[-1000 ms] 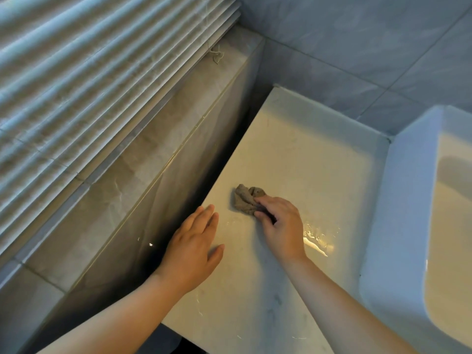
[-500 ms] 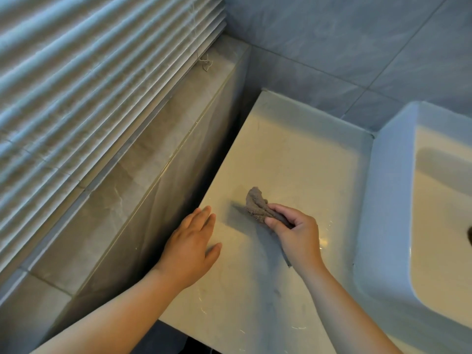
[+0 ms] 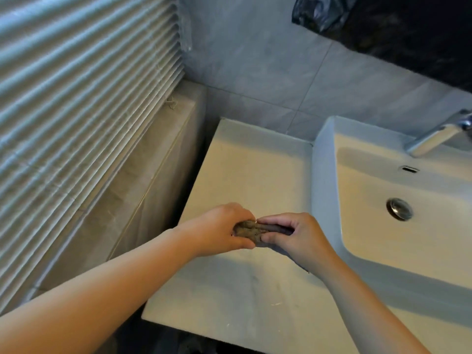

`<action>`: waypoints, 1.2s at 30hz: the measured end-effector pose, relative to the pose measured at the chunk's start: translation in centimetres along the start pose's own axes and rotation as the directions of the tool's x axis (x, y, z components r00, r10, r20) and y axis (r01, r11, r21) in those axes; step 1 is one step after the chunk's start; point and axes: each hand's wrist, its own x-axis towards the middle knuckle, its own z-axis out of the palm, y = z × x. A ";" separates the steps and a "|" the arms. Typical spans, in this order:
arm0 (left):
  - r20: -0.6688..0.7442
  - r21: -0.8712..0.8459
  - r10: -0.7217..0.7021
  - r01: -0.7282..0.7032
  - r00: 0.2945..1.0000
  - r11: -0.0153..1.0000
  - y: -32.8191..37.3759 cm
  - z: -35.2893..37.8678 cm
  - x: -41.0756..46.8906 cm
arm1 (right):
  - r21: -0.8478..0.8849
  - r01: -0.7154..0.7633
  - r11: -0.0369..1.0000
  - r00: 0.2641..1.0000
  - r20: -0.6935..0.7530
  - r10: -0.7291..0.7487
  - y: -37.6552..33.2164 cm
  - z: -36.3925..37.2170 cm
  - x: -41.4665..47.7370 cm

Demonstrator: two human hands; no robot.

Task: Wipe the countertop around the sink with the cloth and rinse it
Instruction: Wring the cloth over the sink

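A small grey-brown cloth point(image 3: 249, 229) is bunched between both my hands above the pale countertop point(image 3: 255, 169). My left hand point(image 3: 217, 229) grips its left end with curled fingers. My right hand point(image 3: 293, 235) pinches its right end. The hands meet just left of the white sink point(image 3: 324, 190), whose basin holds a round metal drain point(image 3: 399, 209). A chrome tap point(image 3: 434, 136) juts over the basin from the upper right. Much of the cloth is hidden inside my fingers.
A window blind point(image 3: 76, 111) covers the left side above a grey stone ledge point(image 3: 143, 180). Grey wall tiles point(image 3: 268, 67) stand behind the counter. A dark plastic bag point(image 3: 324, 11) hangs at the top. The counter's front edge point(image 3: 204, 328) runs below my arms.
My right hand lifted the cloth off the counter. My left hand left the counter's edge and took hold of the cloth too. The view swung right, bringing the sink and tap in.
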 end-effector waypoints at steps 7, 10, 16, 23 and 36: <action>0.132 -0.282 -0.060 0.095 0.989 0.955 5.0 -1.2 2.8 | -0.209 0.160 0.965 0.963 -0.184 -0.200 -1.2 -5.2 -3.6; 0.120 -0.359 -0.067 0.106 0.991 0.927 7.4 -1.6 4.9 | -0.306 0.192 0.932 0.932 -0.241 -0.271 -0.5 -9.0 -5.1; 0.118 -0.558 -0.046 0.105 0.992 0.823 13.8 -2.2 9.1 | -0.143 0.306 0.941 0.883 -0.326 -0.337 2.4 -15.2 -6.2; 0.288 -0.771 0.041 0.206 0.957 0.603 20.4 -1.8 13.5 | 0.041 0.547 0.836 0.685 -0.597 -0.418 0.7 -20.1 -4.4; 0.434 -0.665 -0.008 0.326 0.901 0.672 25.6 2.8 18.5 | -0.634 0.367 0.681 0.469 -0.506 -0.724 3.7 -29.9 -1.2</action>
